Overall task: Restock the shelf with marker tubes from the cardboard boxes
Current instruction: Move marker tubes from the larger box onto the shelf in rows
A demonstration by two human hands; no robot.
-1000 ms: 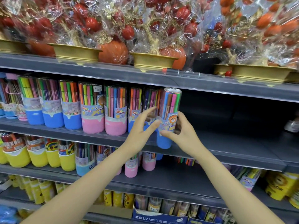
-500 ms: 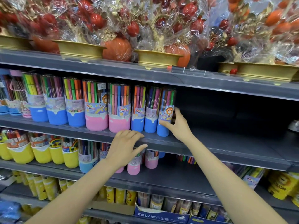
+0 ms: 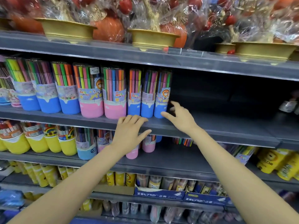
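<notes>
both forearms reach up from the bottom of the shot, l + r. left hand (image 3: 129, 131) is flat, fingers straight n relaxed, fingertips resting on the front lip of the grey shelf (image 3: 226, 126), holding nothing, thumb sticking out to the right. right hand (image 3: 179, 115) is a bit higher, fingers spread apart n loose, not clamped on anything; thumb tip is touching or nearly touching the blue base of the end marker tube (image 3: 162, 94), can't tell which tbh.

that tube stands upright on the shelf w/ a bear sticker on it, last in the row on the right side. just left of it are two more blue-base tubes (image 3: 142, 94), then two pink-base tubes (image 3: 102, 94), then bigger blue ones (image 3: 48, 88) further left, all upright n packed side by side. shelf right of the end tube is dark bare board.

below: yellow-base tubes (image 3: 32, 139) on the next shelf down, plus a couple pink ones behind the left wrist. lower still, blue cardboard boxes (image 3: 161, 194) w/ tubes standing in them.

up top at the back, gold bowls (image 3: 68, 29) w/ red n orange fruit decor wrapped in clear plastic.
</notes>
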